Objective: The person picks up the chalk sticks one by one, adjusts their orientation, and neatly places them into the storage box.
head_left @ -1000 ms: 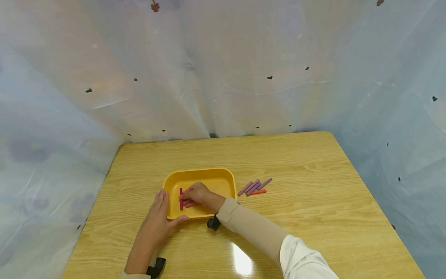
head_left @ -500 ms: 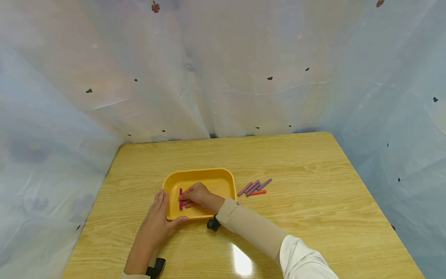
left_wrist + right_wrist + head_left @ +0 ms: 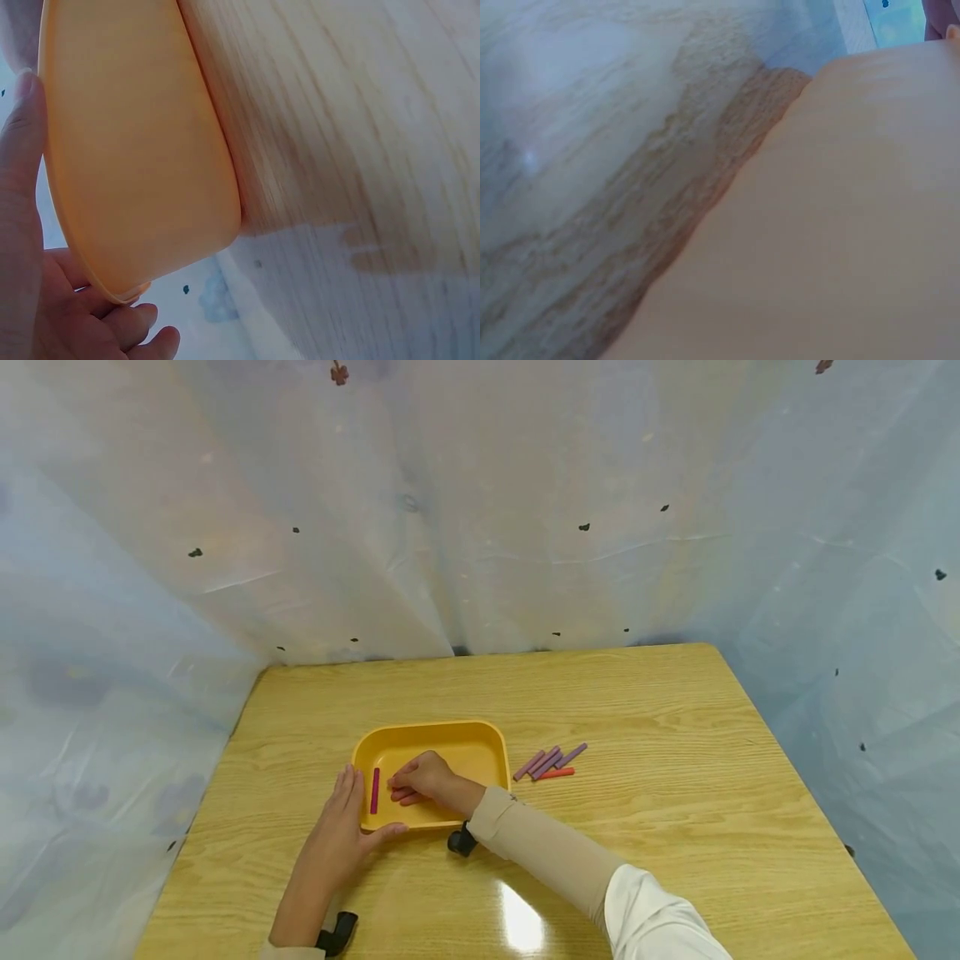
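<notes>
A yellow tray (image 3: 465,764) stands on the wooden table. My left hand (image 3: 341,818) rests at its near-left corner, fingers along the left side and thumb along the near rim; the left wrist view shows this hand (image 3: 82,315) against the tray wall (image 3: 142,150). Inside, a magenta chalk-like stick (image 3: 375,791) lies near the left wall. Just right of it my right hand (image 3: 427,777) reaches in, fingers bent and fingertips low, apart from that stick. Pinkish sticks (image 3: 408,800) show partly under this hand. Whether its fingertips pinch one is hidden; the right wrist view shows mainly the tray wall (image 3: 817,225).
Right of the tray, several purple and mauve sticks (image 3: 546,763) lie in a loose group with a red stick (image 3: 555,773). Bare table (image 3: 660,827) extends to the right. Pale patterned sheeting (image 3: 495,560) hangs behind and at both sides.
The magenta stick has shifted left, away from my right fingertips, which touched it earlier. Both hands and the tray stay nearly where they were.
</notes>
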`<state>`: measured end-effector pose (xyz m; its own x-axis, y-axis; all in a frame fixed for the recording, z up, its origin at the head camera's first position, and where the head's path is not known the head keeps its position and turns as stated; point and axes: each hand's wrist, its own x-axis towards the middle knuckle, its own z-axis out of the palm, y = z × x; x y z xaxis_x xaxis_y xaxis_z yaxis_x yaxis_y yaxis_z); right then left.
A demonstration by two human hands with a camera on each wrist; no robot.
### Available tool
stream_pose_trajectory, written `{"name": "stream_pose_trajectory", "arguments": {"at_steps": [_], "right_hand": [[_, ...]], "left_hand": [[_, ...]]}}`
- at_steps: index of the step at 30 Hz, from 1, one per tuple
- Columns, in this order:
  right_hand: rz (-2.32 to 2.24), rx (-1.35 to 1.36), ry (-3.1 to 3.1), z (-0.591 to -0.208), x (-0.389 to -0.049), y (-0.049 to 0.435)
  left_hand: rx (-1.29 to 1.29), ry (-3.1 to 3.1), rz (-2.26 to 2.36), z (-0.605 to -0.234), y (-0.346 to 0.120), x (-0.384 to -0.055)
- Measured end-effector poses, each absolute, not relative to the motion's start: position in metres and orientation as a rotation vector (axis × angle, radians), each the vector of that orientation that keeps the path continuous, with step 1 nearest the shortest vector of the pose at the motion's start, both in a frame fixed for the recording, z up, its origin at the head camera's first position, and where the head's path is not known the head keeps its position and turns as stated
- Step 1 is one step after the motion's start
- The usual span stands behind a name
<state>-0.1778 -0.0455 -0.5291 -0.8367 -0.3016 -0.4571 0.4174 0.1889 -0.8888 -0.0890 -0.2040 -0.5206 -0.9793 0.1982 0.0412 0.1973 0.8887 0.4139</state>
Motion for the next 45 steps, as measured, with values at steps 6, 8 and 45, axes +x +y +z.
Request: {"name": "stream_pose_trajectory", "arguments": {"at_steps": [6,8,45], "right_hand": [[-1.698,0.122,1.923,-0.53,-0.179,-0.047],[-1.7,0.125,1.924,-0.53,-0.179,-0.047],[-1.865,-0.304,1.601,-0.491,-0.168,0.027]], "left_hand": [[0.324,3.071,0.646,-0.519,-0.204,-0.088],[0.329,3.072,0.649,-0.518,-0.204,-0.088],[0.322,3.069,0.66,-0.517,-0.202,-0.088]]}}
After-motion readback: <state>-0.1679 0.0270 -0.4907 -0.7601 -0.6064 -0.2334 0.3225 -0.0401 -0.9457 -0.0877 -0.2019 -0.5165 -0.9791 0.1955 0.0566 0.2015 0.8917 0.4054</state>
